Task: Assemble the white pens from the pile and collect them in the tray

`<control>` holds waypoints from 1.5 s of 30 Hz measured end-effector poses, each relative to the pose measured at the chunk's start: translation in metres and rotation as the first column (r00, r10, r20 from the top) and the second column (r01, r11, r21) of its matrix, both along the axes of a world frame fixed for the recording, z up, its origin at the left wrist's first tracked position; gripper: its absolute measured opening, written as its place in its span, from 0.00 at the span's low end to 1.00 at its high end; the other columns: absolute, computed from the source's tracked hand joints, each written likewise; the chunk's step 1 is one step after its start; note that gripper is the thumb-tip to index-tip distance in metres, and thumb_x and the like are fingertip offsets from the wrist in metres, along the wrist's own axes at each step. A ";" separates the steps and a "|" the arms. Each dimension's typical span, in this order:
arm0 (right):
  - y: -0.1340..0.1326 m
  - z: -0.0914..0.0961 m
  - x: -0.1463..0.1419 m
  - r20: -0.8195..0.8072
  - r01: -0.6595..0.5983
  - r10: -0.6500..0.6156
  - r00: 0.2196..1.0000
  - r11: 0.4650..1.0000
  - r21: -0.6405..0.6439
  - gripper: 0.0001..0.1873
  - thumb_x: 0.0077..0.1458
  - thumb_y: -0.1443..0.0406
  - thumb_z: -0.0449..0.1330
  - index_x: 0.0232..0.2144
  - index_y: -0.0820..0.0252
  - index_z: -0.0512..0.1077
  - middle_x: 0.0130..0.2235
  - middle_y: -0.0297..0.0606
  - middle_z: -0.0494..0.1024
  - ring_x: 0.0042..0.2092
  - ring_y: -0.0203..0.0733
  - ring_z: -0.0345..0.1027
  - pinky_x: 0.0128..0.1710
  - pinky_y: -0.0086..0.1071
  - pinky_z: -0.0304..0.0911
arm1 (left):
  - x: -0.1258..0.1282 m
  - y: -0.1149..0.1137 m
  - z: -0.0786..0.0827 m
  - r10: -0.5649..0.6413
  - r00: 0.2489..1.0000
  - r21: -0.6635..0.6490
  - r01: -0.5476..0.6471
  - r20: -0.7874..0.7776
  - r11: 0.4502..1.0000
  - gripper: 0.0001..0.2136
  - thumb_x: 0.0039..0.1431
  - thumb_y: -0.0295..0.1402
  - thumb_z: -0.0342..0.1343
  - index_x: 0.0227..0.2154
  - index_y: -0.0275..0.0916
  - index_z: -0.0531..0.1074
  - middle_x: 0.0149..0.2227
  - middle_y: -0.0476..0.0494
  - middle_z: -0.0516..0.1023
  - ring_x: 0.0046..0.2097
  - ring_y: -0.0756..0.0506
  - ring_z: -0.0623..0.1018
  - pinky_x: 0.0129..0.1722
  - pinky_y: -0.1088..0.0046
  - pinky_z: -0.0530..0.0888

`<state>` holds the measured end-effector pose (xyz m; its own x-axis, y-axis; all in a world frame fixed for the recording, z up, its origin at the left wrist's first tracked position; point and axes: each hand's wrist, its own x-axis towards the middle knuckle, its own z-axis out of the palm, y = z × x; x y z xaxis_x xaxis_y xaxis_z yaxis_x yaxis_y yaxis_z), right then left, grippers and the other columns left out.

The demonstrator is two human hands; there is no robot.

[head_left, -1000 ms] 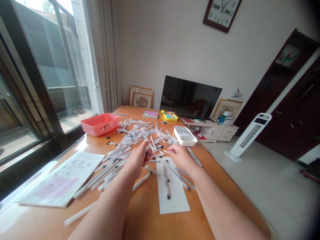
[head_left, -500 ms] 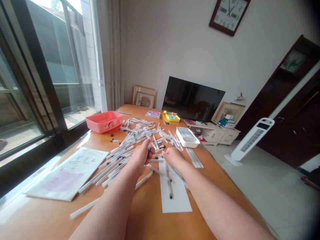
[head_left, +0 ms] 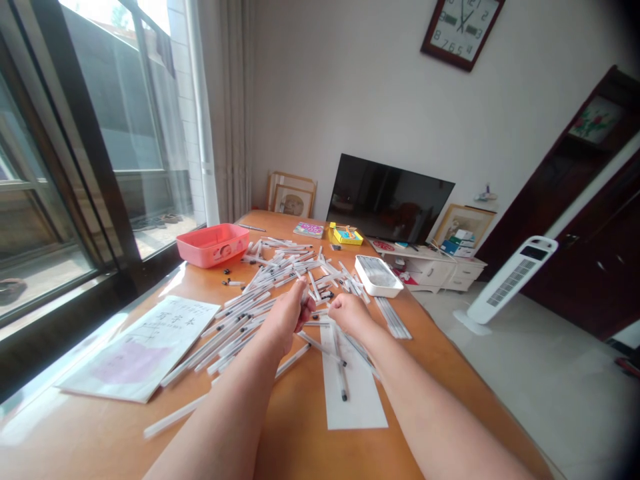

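Over the heap of pens (head_left: 280, 267) my left hand (head_left: 289, 310) is closed, with what looks like the pale end of a pen (head_left: 299, 275) at its thumb; most of it is hidden by the fingers. My right hand (head_left: 350, 312) is a short way to the right, fingers curled in a pinch. Whatever is between them is too small to make out. Under the right wrist lies a white paper strip (head_left: 357, 407), and a black-capped pen (head_left: 341, 383) rests on it. Clear barrels and black caps are strewn around both hands.
A pink basket (head_left: 213, 247) stands at the back left, a notebook (head_left: 135, 353) nearer on the left. On the right are a white box (head_left: 383, 287) of slim refills and a bundle of grey refills (head_left: 393, 319). A yellow box (head_left: 346, 235) and a booklet (head_left: 309, 230) lie at the far end.
The whole view has shifted slightly, so everything sits a little further right. Both hands keep nearly the same place and grip over the pens.
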<state>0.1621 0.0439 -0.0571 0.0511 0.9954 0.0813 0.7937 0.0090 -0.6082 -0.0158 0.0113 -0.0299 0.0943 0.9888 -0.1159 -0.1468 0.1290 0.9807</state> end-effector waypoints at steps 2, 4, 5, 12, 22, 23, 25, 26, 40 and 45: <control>-0.008 0.006 0.005 -0.114 -0.024 0.026 0.993 0.999 0.027 0.06 0.47 0.64 0.60 0.29 0.60 0.74 0.27 0.34 0.76 0.30 0.38 0.68 0.29 0.28 0.58 | 0.002 -0.003 0.002 -0.013 1.000 0.013 0.013 -0.018 1.000 0.28 0.58 0.58 0.45 0.20 0.37 0.70 0.16 0.50 0.61 0.18 0.52 0.57 0.19 0.74 0.52; -0.018 0.014 0.010 -0.373 -0.062 0.077 0.925 0.997 0.052 0.07 0.48 0.63 0.60 0.31 0.60 0.73 0.26 0.33 0.75 0.29 0.37 0.67 0.28 0.28 0.59 | 0.004 -0.005 0.003 -0.037 0.998 0.023 0.038 -0.045 0.999 0.27 0.60 0.55 0.44 0.20 0.37 0.69 0.16 0.50 0.61 0.19 0.52 0.57 0.20 0.73 0.53; -0.023 0.019 0.013 -0.477 -0.067 0.075 0.876 0.997 0.036 0.08 0.47 0.63 0.60 0.32 0.60 0.73 0.26 0.32 0.74 0.28 0.37 0.67 0.27 0.28 0.59 | 0.006 -0.007 0.003 -0.049 0.997 0.029 0.051 -0.060 0.998 0.26 0.60 0.54 0.43 0.20 0.37 0.70 0.16 0.50 0.61 0.19 0.52 0.58 0.20 0.73 0.53; -0.052 0.034 0.026 -0.741 -0.084 0.106 0.663 0.994 0.068 0.15 0.50 0.57 0.66 0.34 0.63 0.75 0.29 0.36 0.76 0.31 0.38 0.70 0.33 0.32 0.66 | 0.017 -0.017 0.006 -0.111 0.973 0.031 0.120 -0.202 0.992 0.25 0.61 0.51 0.43 0.19 0.38 0.70 0.16 0.49 0.63 0.20 0.51 0.59 0.22 0.71 0.55; -0.068 0.045 0.027 -0.736 -0.148 0.271 0.621 0.962 0.230 0.10 0.53 0.60 0.66 0.35 0.60 0.73 0.30 0.33 0.75 0.31 0.36 0.67 0.34 0.31 0.66 | 0.029 -0.028 0.013 -0.194 0.912 0.073 0.235 -0.360 0.969 0.26 0.63 0.49 0.42 0.18 0.38 0.69 0.16 0.47 0.66 0.22 0.49 0.63 0.26 0.70 0.59; -0.069 0.046 0.028 -0.719 -0.153 0.277 0.638 0.960 0.235 0.10 0.54 0.60 0.65 0.35 0.60 0.74 0.30 0.33 0.75 0.31 0.36 0.67 0.34 0.31 0.66 | 0.030 -0.029 0.014 -0.197 0.910 0.069 0.238 -0.366 0.969 0.26 0.63 0.49 0.42 0.17 0.38 0.69 0.16 0.47 0.66 0.22 0.48 0.64 0.26 0.70 0.59; -0.070 0.046 0.028 -0.683 -0.163 0.286 0.672 0.957 0.240 0.10 0.54 0.60 0.65 0.36 0.59 0.74 0.30 0.34 0.75 0.31 0.36 0.67 0.34 0.31 0.66 | 0.032 -0.029 0.014 -0.201 0.902 0.059 0.241 -0.381 0.969 0.26 0.62 0.49 0.42 0.16 0.38 0.69 0.16 0.46 0.66 0.22 0.48 0.64 0.26 0.70 0.58; -0.070 0.046 0.028 -0.666 -0.170 0.292 0.687 0.955 0.243 0.10 0.54 0.60 0.64 0.36 0.59 0.74 0.30 0.34 0.75 0.31 0.37 0.67 0.34 0.31 0.66 | 0.032 -0.030 0.014 -0.202 0.899 0.056 0.242 -0.389 0.969 0.26 0.62 0.49 0.42 0.16 0.38 0.69 0.16 0.46 0.66 0.22 0.48 0.64 0.26 0.70 0.58; -0.072 0.043 0.025 -0.579 -0.213 0.335 0.743 0.939 0.270 0.07 0.56 0.62 0.63 0.35 0.58 0.74 0.30 0.33 0.78 0.33 0.38 0.71 0.34 0.30 0.65 | 0.030 -0.027 0.007 -0.224 0.873 0.065 0.278 -0.434 0.958 0.25 0.62 0.49 0.43 0.17 0.38 0.69 0.17 0.46 0.67 0.22 0.48 0.64 0.25 0.70 0.59; -0.074 0.044 0.023 -0.585 -0.236 0.357 0.728 0.932 0.275 0.06 0.56 0.62 0.63 0.35 0.58 0.74 0.31 0.34 0.79 0.34 0.39 0.73 0.36 0.31 0.66 | 0.031 -0.027 0.009 -0.213 0.874 0.072 0.270 -0.438 0.960 0.25 0.62 0.48 0.42 0.17 0.38 0.69 0.17 0.46 0.66 0.22 0.48 0.64 0.25 0.70 0.59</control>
<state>0.1847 -0.0299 -0.0135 -0.1459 0.9408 0.3059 0.1849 0.3297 -0.9258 0.0155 -0.0161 -0.0210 0.3025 0.9503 -0.0739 0.3036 -0.0225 0.9525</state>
